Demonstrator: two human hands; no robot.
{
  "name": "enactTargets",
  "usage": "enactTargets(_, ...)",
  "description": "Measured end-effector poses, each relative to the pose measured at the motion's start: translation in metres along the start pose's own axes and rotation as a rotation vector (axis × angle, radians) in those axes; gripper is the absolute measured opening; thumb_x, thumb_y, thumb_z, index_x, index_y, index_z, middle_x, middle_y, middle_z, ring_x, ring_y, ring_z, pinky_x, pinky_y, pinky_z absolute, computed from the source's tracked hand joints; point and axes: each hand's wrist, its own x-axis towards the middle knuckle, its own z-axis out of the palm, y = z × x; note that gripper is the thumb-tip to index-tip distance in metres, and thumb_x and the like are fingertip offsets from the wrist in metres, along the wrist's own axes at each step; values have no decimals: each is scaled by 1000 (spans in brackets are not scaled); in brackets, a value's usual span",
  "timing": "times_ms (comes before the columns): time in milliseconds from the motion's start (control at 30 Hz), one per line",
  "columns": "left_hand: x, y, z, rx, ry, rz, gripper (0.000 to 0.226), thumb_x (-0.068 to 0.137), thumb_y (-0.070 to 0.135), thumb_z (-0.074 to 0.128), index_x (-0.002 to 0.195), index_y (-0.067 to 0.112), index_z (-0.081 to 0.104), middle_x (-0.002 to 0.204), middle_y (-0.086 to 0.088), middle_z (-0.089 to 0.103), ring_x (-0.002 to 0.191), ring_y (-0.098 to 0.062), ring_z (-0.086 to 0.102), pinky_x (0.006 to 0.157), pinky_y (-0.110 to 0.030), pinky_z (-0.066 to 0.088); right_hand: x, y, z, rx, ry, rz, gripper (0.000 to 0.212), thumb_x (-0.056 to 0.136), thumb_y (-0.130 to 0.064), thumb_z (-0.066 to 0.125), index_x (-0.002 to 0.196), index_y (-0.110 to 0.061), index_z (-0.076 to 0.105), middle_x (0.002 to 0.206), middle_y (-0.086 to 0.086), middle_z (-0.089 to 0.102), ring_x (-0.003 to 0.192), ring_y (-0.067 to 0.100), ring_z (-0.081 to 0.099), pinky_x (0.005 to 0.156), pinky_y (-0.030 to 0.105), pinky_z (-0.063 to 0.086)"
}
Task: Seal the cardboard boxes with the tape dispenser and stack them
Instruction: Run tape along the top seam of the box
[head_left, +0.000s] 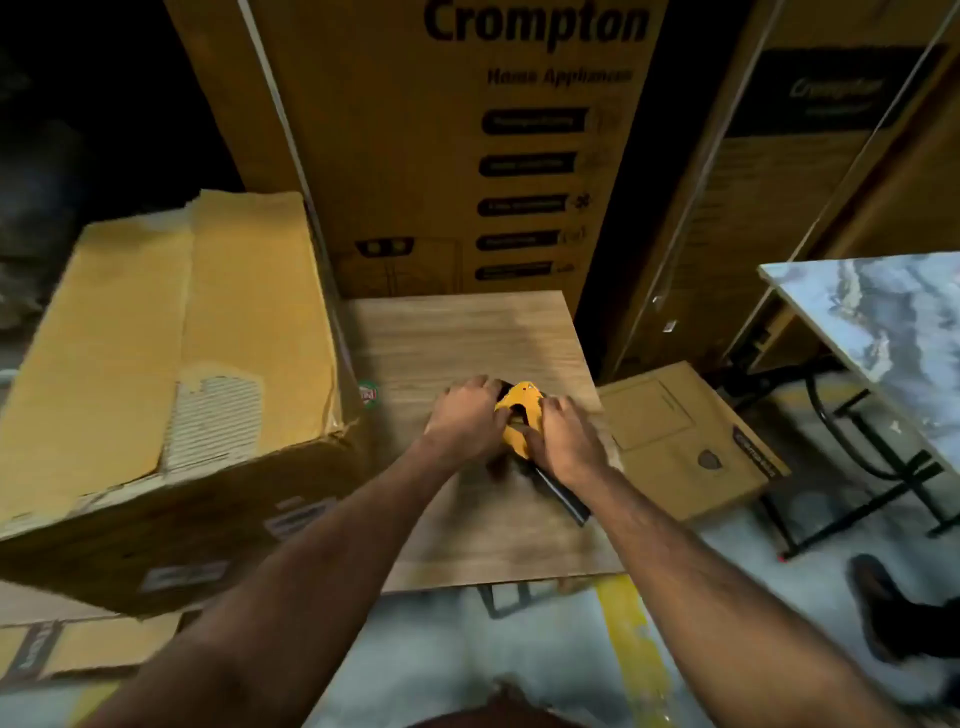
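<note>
My left hand (464, 422) and right hand (565, 441) both grip the dispenser (519, 415) between them. It sits near the table's (467, 332) right edge, my fingers (553, 408) curled over it.

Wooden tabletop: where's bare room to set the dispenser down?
Far half of the wooden tabletop is bare, between the torn box on the left and the tall Crompton carton behind. The near strip by the front edge is bare too. The middle is crowded: left hand, right hand on the tape dispenser.
</note>
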Motion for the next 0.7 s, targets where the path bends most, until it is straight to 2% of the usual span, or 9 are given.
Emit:
enactTargets(67,4,3,18,-18,-60,-53,40,96,31,50,130,8,54,132,-15,54,122,-36,51,98,-40,41,-3,17,17,-5,-58,145,48,93,-46,58,123,-9,53,124,13,53,116,33,52,88,41,46)
enactTargets(133,2,1,38,-36,-94,-121,40,94,30,51,130,12,54,133,-12,54,122,-34,51,97,-39,42,-10,33,35,14,-186,212,52,88,-51,63,120,-10,54,121,13,54,113,33,55,84,39,47)
enactTargets(200,4,1,50,-56,-103,-164,43,92,33,52,131,16,55,136,-8,53,121,-33,53,96,-41,46,-11,44,44,54,-323,249,57,84,-53,67,120,-10,56,121,14,58,111,34,58,82,37,48)
enactTargets(267,6,4,56,-65,-122,-181,44,92,34,53,133,17,54,139,-7,51,124,-33,51,97,-42,48,-8,49,46,60,-376,226,59,83,-52,70,123,-11,56,122,14,59,112,33,59,80,36,48)
enactTargets(367,5,6,63,-38,-181,-215,43,95,34,52,132,12,52,139,-10,48,123,-35,49,93,-44,47,-5,45,50,79,-367,208,60,85,-42,73,129,-12,48,125,13,55,116,34,57,84,40,49)
enactTargets(467,-1,8,67,-16,-188,-190,41,97,32,49,131,9,52,143,-14,43,123,-36,48,92,-44,46,-3,34,56,116,-331,228,43,91,-23,65,128,-10,48,127,14,56,116,36,57,89,43,52)
enactTargets(533,-5,6,66,-37,-181,-187,41,97,33,48,132,10,52,143,-14,43,123,-35,48,93,-44,46,-1,30,56,129,-309,282,39,91,-17,62,127,-12,50,127,13,57,115,35,58,90,43,52)
enactTargets(633,-7,3,48,-136,-154,-208,49,92,39,48,133,13,52,138,-13,47,120,-36,51,96,-44,47,2,30,50,205,-268,356,38,90,-26,65,124,-13,54,123,12,62,109,35,62,84,40,50)
enactTargets(700,-6,1,28,-198,-84,-195,57,89,32,47,141,9,46,146,-17,43,127,-39,48,105,-42,43,4,27,39,292,-220,371,39,88,-36,64,121,-17,57,119,10,65,106,36,64,78,37,49)
